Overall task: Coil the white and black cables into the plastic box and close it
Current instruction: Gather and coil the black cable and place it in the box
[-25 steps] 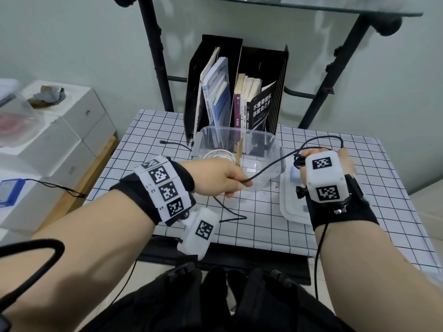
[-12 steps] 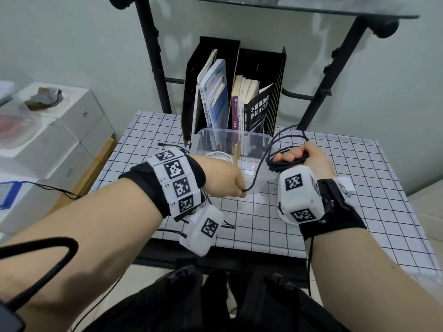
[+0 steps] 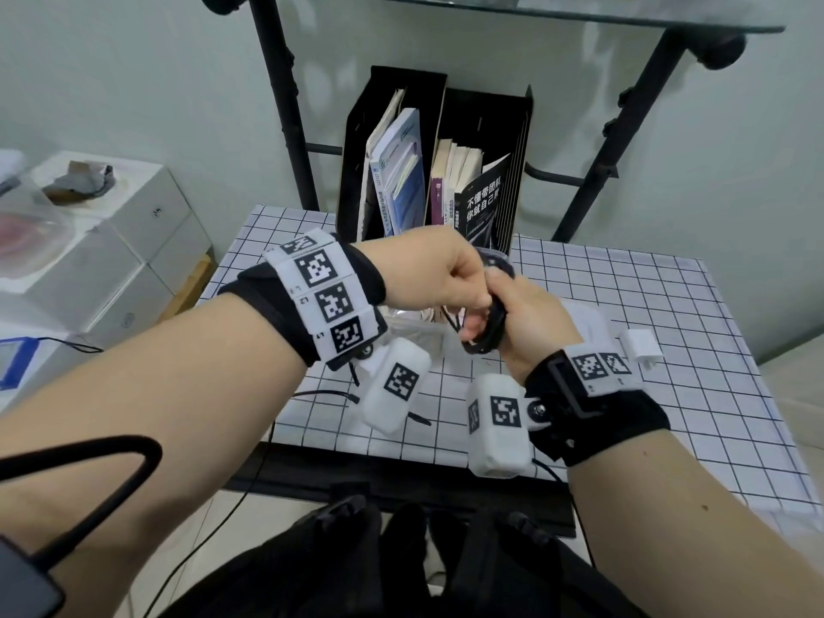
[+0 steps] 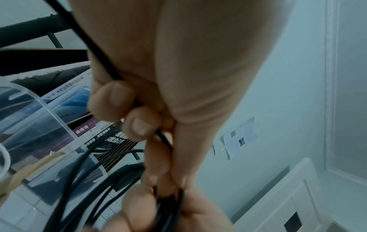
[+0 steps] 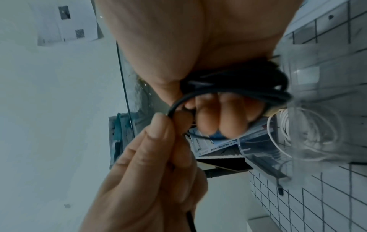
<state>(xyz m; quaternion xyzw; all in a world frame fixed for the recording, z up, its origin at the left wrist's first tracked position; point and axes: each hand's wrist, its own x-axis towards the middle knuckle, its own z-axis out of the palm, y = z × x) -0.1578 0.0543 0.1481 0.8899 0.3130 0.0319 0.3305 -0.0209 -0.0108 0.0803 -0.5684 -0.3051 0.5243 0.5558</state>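
Note:
The black cable [image 3: 489,325] is wound in a coil around the fingers of my right hand [image 3: 479,325], held above the table. My left hand [image 3: 472,301] meets it from the left and pinches a strand of the black cable [image 4: 163,138] between thumb and fingertips. In the right wrist view the black coil [image 5: 238,84] wraps my right fingers [image 5: 218,119], and the left hand [image 5: 157,150] holds the loop beside them. The clear plastic box [image 5: 317,97] stands just behind the hands, with the white cable [image 5: 278,125] coiled inside. Most of the plastic box [image 3: 408,325] is hidden by my hands.
The box's white lid [image 3: 588,323] lies right of the hands, with a white charger plug [image 3: 640,350] beyond it. A black file rack of books [image 3: 446,171] stands behind the box. A thin black lead [image 3: 325,394] trails across the checked tablecloth [image 3: 669,394] near its front edge.
Both hands rose and came together above the box. The long strand between them has been drawn in and the coil on my right fingers has grown.

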